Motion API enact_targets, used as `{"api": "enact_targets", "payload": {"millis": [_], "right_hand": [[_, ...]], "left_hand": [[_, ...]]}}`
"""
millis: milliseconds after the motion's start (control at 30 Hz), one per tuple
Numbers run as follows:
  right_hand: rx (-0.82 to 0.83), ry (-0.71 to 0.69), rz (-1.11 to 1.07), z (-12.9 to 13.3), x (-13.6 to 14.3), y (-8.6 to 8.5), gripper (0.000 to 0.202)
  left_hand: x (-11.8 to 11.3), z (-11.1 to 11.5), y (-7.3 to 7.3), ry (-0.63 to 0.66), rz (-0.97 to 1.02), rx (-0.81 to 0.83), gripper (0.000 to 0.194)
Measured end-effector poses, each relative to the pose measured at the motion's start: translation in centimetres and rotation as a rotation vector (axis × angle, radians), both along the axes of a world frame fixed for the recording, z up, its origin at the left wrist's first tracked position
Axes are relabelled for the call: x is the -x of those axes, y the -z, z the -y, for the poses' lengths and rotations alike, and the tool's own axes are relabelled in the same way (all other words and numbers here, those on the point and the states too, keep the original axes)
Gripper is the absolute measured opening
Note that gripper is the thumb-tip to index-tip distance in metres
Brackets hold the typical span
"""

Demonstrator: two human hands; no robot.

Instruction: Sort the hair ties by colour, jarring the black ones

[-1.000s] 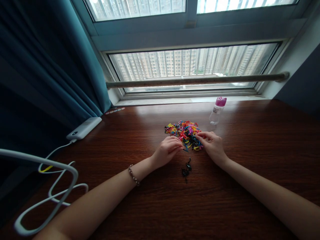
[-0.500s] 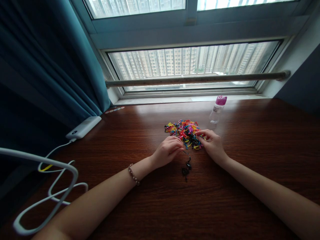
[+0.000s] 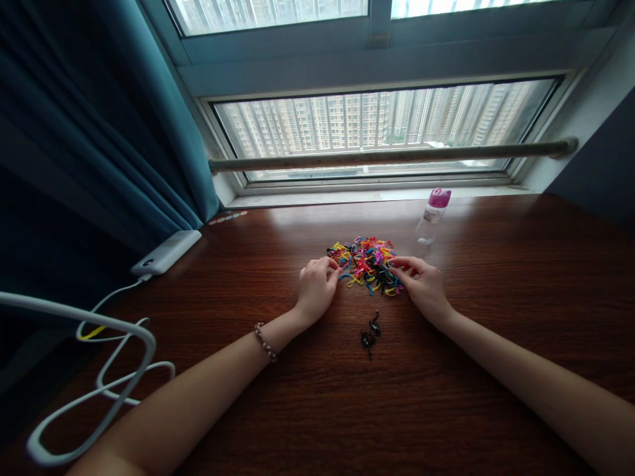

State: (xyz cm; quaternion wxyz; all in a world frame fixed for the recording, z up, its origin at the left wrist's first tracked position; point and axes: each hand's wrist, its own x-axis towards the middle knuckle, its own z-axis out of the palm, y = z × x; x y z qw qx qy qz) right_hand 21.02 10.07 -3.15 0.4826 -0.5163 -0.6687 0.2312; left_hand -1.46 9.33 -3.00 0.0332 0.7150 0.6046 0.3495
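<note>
A heap of small multicoloured rubber hair bands lies on the brown wooden table. At its left edge is my left hand, thumb and fingertips drawn together beside a blue band; whether they grip a band is too small to tell. My right hand reaches the heap's right edge, with thumb and index finger pinched at the bands there. Apart from the heap, on the near side, sits a little cluster of black hair bands.
A clear bottle with a pink cap stands behind the heap to the right. To the left lie a white power bank and a looped white cable. Beyond the table are a blue curtain and a window with a metal rail.
My left hand has moved left and slightly away from me, from above the black cluster to the heap's left edge. My right hand has stayed almost in place.
</note>
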Motion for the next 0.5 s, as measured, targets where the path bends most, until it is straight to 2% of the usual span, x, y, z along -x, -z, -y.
{"api": "enact_targets", "payload": {"millis": [100,167,267,367,433,500], "right_hand": [[-0.004,-0.006,-0.001,0.0,-0.1,0.0,0.023],[-0.012,0.015,0.002,0.0,-0.1,0.0,0.023],[-0.085,0.045,0.055,0.0,-0.1,-0.1,0.022],[-0.207,0.033,0.146,0.3,0.1,-0.4,0.022],[-0.254,-0.011,0.208,0.6,0.3,-0.5,0.021],[-0.258,-0.064,0.278,0.8,0.5,-0.4,0.020]], "left_hand": [[0.0,0.0,0.0,0.032,-0.006,-0.035,0.005],[-0.3,0.2,-0.2,0.117,-0.035,-0.089,0.012],[-0.9,0.8,-0.7,0.408,-0.147,-0.113,0.027],[-1.4,1.3,-1.2,0.695,-0.314,-0.020,0.039],[-1.6,1.5,-1.4,0.738,-0.356,0.065,0.045],[-1.6,1.5,-1.4,0.692,-0.337,0.122,0.048]]}}
